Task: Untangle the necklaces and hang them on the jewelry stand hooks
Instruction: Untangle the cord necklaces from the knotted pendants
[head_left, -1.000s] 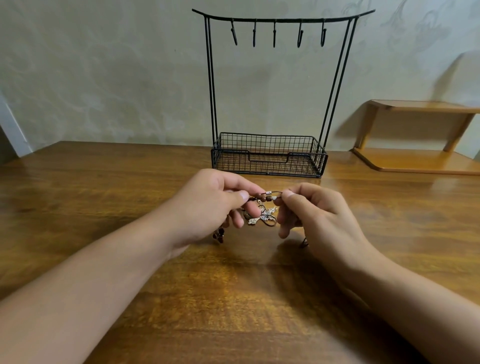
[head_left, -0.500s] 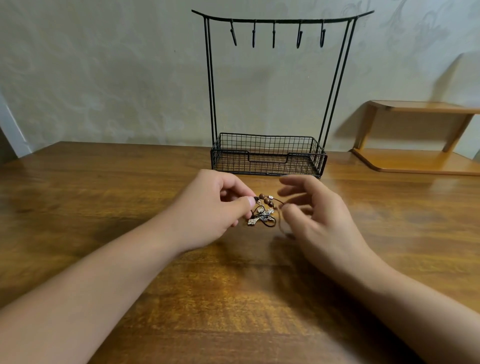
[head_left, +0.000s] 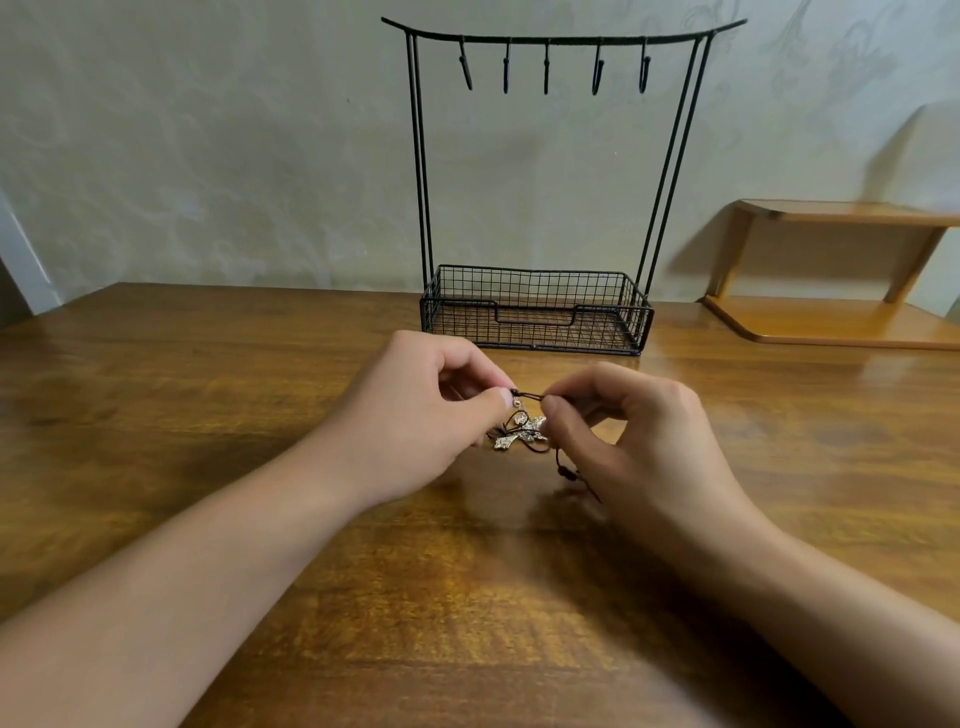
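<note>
Right now I have both hands just in front of the jewelry stand (head_left: 540, 208), above the table (head_left: 208, 415). My left hand (head_left: 415, 410) pinches one end of a short stretch of dark cord between thumb and forefinger, and my right hand (head_left: 639, 441) pinches the other end, so the cord runs taut between them. The necklaces (head_left: 522, 431) hang in a small knot below that stretch, a pale metal pendant caught in loops of cord, with a beaded tail trailing toward the right wrist. All five hooks (head_left: 545, 65) on the stand's top bar are bare, so I judge the untangling far from finished. The risk as I see it: pulling the pinched ends apart could cinch the loops tighter round the pendant. A jerk might also snap the thin cord or let the bundle drop.
</note>
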